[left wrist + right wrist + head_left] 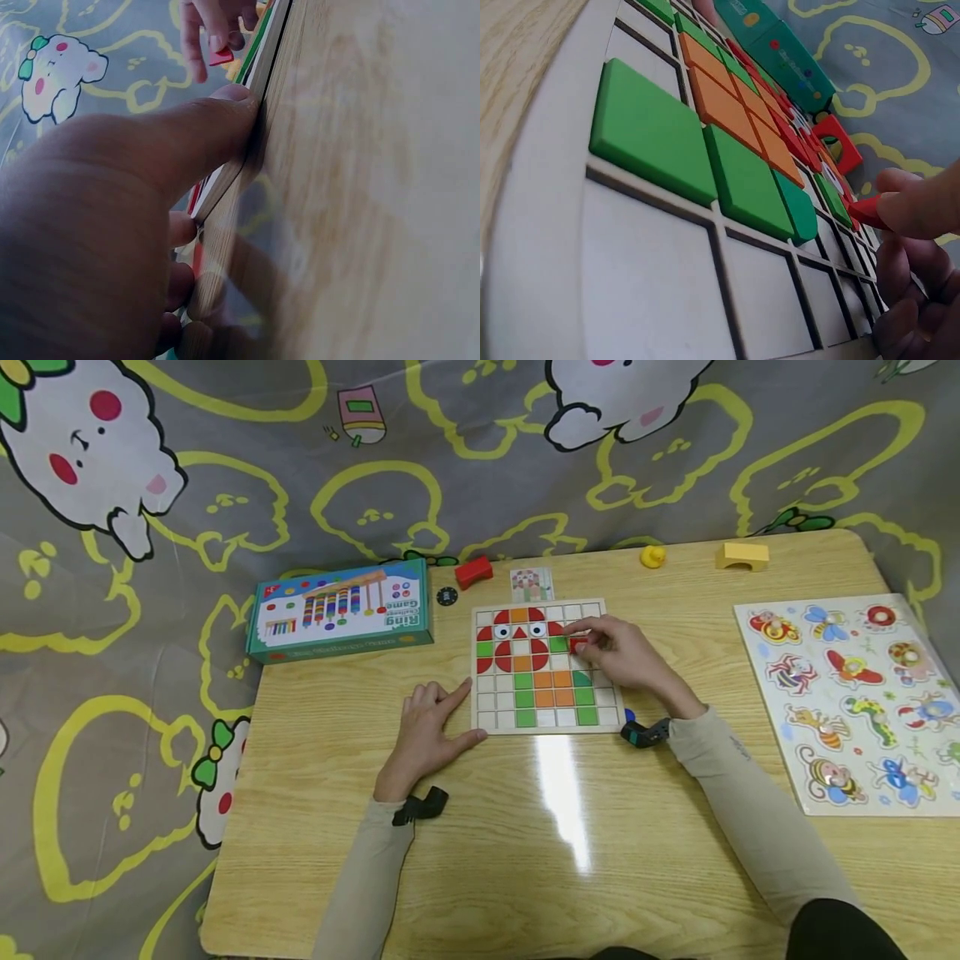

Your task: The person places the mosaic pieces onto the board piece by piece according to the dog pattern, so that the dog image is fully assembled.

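A wooden grid board (486, 702) lies on the table, partly filled with red, green, orange and eye-marked tiles. Between thumb and fingers, my right hand (626, 652) pinches a small red tile (867, 212) over the board's right part, beside a green tile (558, 644). In the right wrist view, the red tile seems slightly raised; contact with the board cannot be told. My left hand (429, 735) rests at the board's left side, thumb at the lower left corner and index finger outstretched to the edge. Behind the board lies a small picture card (531, 584).
A green game box (341, 610) stands at the back left, near a black disc (447, 597) and a red block (473, 572). A yellow duck (652, 557) and yellow arch block (742, 556) sit at the back. An insect puzzle board (855, 693) lies right. Something blue (630, 715) shows by my right wrist.
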`<state>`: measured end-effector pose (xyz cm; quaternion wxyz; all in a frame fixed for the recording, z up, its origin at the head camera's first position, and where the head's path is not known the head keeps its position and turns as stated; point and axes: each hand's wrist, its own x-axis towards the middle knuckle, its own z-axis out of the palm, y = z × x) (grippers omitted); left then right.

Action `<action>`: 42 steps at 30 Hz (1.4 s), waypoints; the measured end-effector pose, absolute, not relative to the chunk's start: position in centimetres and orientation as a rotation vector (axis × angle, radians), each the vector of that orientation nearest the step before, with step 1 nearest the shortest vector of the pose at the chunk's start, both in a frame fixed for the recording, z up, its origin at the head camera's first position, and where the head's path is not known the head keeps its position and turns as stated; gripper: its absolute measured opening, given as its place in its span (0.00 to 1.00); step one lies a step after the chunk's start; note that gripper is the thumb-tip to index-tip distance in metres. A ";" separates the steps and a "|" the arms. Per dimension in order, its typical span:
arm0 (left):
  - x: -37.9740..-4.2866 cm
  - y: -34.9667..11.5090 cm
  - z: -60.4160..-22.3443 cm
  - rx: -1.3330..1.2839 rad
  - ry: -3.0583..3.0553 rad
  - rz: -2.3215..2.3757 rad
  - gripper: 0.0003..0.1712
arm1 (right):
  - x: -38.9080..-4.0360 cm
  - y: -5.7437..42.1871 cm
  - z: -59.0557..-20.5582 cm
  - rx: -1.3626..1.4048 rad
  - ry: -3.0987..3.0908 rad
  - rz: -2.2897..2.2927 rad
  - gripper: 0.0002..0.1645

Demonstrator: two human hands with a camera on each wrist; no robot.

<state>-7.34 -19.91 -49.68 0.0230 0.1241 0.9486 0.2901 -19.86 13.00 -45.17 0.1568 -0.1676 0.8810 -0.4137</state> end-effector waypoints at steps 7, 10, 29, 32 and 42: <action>-7.4 -20.0 -49.8 0.399 2.944 0.895 0.49 | -19.8 13.1 -45.2 -0.486 2.553 -1.165 0.14; -7.4 -20.0 -49.8 0.401 2.941 0.902 0.49 | -19.6 13.0 -45.2 -0.488 2.557 -1.170 0.13; -7.7 -19.8 -49.7 0.399 2.942 0.888 0.49 | -20.2 11.7 -44.8 -0.492 2.538 -1.094 0.21; -7.7 -19.8 -49.8 0.400 2.951 0.886 0.49 | -20.3 11.8 -44.8 -0.516 2.539 -1.067 0.21; -7.5 -19.9 -49.9 0.391 2.950 0.880 0.49 | -20.3 12.4 -45.0 -0.542 2.556 -1.040 0.12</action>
